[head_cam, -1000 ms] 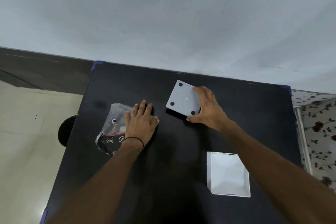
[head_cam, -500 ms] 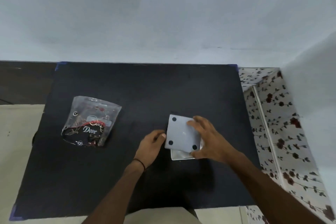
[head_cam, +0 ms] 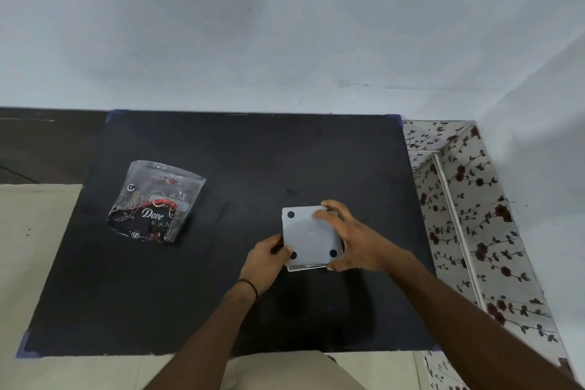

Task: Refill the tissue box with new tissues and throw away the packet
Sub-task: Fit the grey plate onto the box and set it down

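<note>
Both hands clamp the white tissue box (head_cam: 311,236); left hand (head_cam: 266,260) thumb on its edge; right hand (head_cam: 356,239) fingers splayed over the top.

A black table (head_cam: 253,152) carries a clear plastic packet (head_cam: 155,203) printed "Dove" on its left half and a white box (head_cam: 311,239) right of the middle.
</note>
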